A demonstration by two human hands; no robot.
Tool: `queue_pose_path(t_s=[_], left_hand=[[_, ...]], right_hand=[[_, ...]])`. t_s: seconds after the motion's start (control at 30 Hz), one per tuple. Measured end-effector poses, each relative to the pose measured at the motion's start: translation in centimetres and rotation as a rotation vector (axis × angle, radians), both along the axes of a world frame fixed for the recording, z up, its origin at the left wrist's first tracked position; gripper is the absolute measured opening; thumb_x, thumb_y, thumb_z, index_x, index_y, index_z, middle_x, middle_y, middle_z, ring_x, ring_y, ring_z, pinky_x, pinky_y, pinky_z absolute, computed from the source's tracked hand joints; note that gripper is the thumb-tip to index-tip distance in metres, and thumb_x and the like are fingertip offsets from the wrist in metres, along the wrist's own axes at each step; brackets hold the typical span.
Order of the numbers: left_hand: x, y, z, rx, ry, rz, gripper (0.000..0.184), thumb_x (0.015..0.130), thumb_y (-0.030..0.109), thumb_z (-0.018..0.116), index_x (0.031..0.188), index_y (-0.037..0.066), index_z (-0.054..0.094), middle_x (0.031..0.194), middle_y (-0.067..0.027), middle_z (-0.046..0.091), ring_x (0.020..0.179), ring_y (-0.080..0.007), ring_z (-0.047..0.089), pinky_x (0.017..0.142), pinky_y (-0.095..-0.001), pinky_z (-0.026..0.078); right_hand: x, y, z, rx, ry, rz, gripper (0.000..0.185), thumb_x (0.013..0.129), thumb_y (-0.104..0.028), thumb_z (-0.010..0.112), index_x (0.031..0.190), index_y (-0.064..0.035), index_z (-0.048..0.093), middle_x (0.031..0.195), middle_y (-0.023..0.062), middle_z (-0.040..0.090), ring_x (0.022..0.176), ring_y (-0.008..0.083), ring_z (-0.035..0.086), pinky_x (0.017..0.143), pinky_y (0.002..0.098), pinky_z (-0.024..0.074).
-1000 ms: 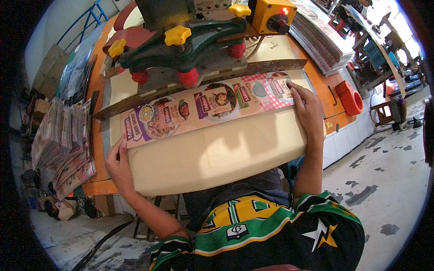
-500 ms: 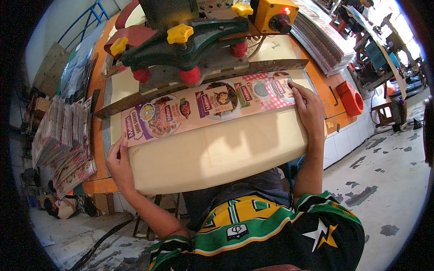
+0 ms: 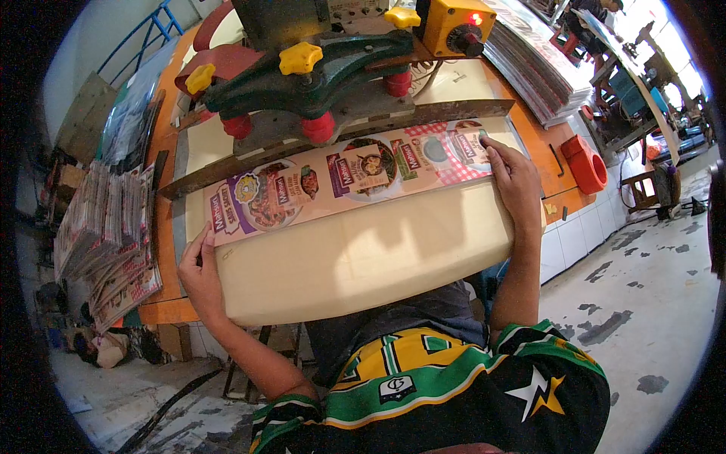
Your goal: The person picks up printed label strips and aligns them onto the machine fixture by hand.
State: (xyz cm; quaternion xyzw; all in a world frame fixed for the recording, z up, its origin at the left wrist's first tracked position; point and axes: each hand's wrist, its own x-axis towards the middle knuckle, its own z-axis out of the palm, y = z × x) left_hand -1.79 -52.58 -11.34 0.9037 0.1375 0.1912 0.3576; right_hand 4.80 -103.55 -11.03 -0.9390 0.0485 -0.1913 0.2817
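A long printed sheet with food pictures (image 3: 355, 172) lies along the back of a cream padded board (image 3: 363, 257), its far edge by the metal bar of a press (image 3: 325, 87). My left hand (image 3: 200, 274) pinches the sheet's near left corner between thumb and fingers. At the right end my right hand (image 3: 516, 180) has its fingers closed on the sheet's edge, with the forearm along the board's right side. Yellow knobs (image 3: 301, 58) and red cylinders (image 3: 318, 127) sit on the press.
Stacked printed sheets (image 3: 106, 234) stand on the left, and another pile (image 3: 537, 68) is at the back right. A red ring-shaped holder (image 3: 584, 164) and a black hex key (image 3: 558, 160) are right of the board. A yellow control box (image 3: 454, 29) is behind. Another person (image 3: 594, 15) sits far back.
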Motion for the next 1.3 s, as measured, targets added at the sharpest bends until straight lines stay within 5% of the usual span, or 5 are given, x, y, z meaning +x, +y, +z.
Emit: queue_pose_path(t_s=[1.3], left_hand=[[-0.09,0.13,-0.11,0.024,0.01,-0.007,0.04,0.103,0.032,0.06,0.126,0.001,0.07,0.117,-0.0181,0.071,0.105,-0.0229,0.066,0.095,-0.0353,0.049]], right_hand=[[-0.01,0.04,-0.15,-0.017,-0.024,-0.01,0.03,0.101,-0.03,0.058,0.123,-0.0179,0.074,0.103,0.0162,0.074,0.091,0.0315,0.071,0.082,0.041,0.053]])
